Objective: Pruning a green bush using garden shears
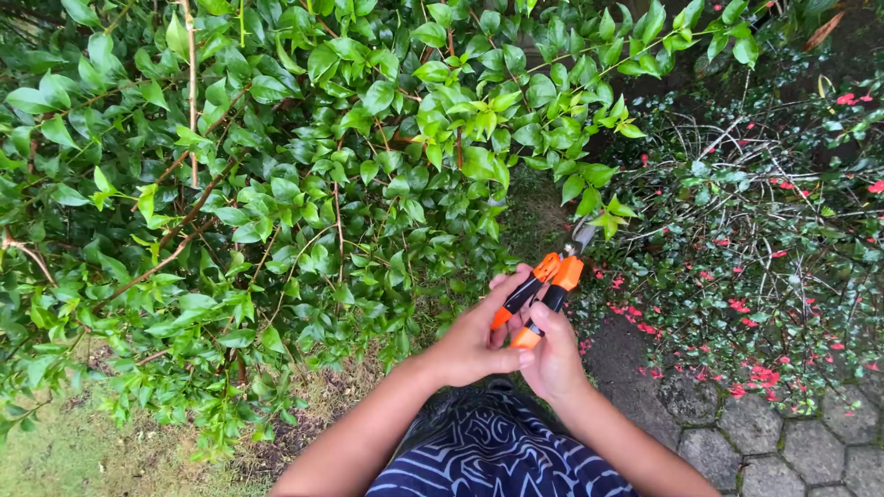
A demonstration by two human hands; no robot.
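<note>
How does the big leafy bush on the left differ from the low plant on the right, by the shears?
The bush has broad, glossy bright-green leaves; the low plant has small dark leaves. The bush shows no flowers, while the low plant is dotted with small red ones. The bush stands over grass; the low plant borders the paving stones. The shears, held in both hands, point between the two.

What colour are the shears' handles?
Orange with black grips on the pruning shears; the head view shows it.
</note>
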